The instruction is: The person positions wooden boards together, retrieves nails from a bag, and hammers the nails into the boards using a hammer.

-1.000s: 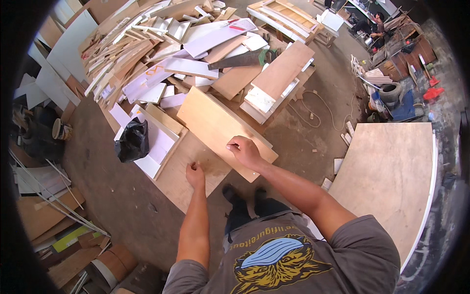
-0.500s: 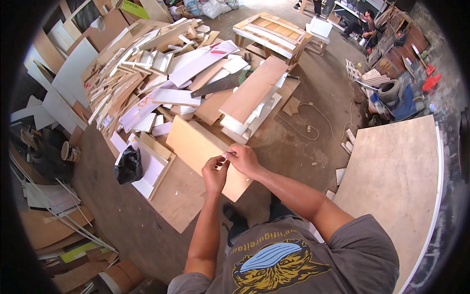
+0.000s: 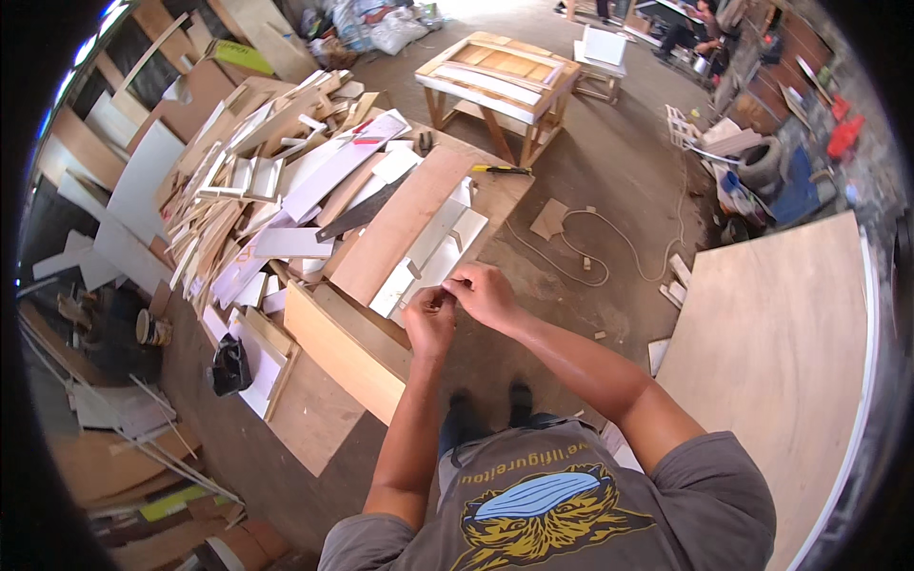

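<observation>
My left hand (image 3: 430, 322) and my right hand (image 3: 484, 293) meet in front of me, fingertips pinched together. Anything between them is too small or hidden to make out. They hover at the near end of a white-edged wooden piece with notched blocks (image 3: 444, 246), against which a reddish-brown board (image 3: 409, 228) lies. Left of my left hand is a thick pale-yellow board (image 3: 333, 347). Farther along the low work table (image 3: 314, 419) lie a hand saw (image 3: 367, 211) and a yellow-and-black utility knife (image 3: 503, 170). A black plastic bag (image 3: 228, 366) sits at its left edge.
A heap of wood offcuts (image 3: 224, 205) covers the table's far left. Beyond stands a wooden table (image 3: 497, 81) beside a white-topped stool (image 3: 602, 57). A cable (image 3: 609, 266) loops on the floor. A large plywood panel (image 3: 776, 362) stands at right; a person (image 3: 690, 33) sits far off.
The view has shifted, so the table and its boards appear farther left and turned. My hands stay pinched together, now by the white-edged piece instead of over the pale-yellow board.
</observation>
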A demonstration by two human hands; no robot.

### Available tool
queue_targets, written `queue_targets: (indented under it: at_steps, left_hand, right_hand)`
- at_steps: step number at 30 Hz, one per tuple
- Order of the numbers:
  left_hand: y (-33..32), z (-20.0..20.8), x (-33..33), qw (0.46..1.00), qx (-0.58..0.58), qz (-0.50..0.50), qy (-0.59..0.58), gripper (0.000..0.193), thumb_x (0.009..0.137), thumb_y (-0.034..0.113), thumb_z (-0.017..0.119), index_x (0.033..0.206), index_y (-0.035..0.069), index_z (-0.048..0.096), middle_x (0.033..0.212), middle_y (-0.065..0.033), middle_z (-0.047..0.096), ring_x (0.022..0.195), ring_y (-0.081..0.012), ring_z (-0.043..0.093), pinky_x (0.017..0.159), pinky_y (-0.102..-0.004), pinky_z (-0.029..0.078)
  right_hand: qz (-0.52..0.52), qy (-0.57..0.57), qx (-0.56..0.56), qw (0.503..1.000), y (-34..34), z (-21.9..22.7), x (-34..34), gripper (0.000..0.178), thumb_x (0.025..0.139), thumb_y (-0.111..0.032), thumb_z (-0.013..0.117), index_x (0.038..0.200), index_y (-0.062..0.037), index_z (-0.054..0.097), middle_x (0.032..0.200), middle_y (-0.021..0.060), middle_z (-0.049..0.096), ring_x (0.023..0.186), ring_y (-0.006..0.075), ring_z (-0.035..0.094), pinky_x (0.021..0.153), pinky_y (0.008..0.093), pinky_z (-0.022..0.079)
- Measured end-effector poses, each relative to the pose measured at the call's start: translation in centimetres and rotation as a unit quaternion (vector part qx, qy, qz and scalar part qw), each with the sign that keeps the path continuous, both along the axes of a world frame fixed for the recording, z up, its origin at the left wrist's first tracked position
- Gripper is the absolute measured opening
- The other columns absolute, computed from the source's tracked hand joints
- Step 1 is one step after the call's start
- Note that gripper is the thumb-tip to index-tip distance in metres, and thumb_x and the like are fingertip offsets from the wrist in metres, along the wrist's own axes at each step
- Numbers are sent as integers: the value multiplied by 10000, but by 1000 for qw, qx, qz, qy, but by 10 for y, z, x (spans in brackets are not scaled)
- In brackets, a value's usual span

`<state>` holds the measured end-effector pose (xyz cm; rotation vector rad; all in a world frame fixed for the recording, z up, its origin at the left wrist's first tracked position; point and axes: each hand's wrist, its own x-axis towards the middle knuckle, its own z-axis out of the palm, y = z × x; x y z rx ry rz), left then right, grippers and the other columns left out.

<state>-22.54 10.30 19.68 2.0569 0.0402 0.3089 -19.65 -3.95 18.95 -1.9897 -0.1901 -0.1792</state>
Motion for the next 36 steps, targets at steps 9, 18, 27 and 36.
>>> queue_targets:
  at_steps: [9, 18, 27, 36]
  left_hand:
    - [-21, 1, 55, 997, -29, 48, 56, 198, 917, 154, 834, 981, -32, 811, 877, -155, 806, 807, -209, 781, 768, -352, 603]
    - [-58, 18, 186, 983, 114, 22, -141, 60, 890, 77, 834, 877, 24, 810, 856, -114, 773, 803, -266, 718, 693, -396, 573]
    - [-81, -1, 258, 993, 1, 105, -56, 114, 902, 92, 862, 924, -7, 810, 890, -104, 752, 781, -199, 661, 659, -317, 521]
    - [-87, -9, 259, 973, -31, 228, -16, 97, 936, 54, 841, 948, -30, 794, 913, -68, 741, 729, -89, 628, 650, -251, 500]
  right_hand:
    - [79, -3, -15, 997, -28, 4, 68, 216, 951, -213, 797, 916, -8, 738, 838, 170, 743, 733, 319, 729, 652, 433, 553]
    - [75, -58, 8, 995, -69, 20, 188, 180, 1019, -163, 742, 989, 13, 727, 837, 142, 723, 708, 192, 686, 642, 352, 538]
    - [-12, 29, -99, 995, -155, -97, 377, 291, 1031, -312, 711, 1097, -30, 735, 953, 135, 774, 826, 289, 744, 766, 407, 587]
    - [117, 131, -462, 869, -189, -226, 455, 432, 972, -372, 740, 1300, -115, 630, 1353, 127, 647, 1339, 343, 568, 1026, 510, 513]
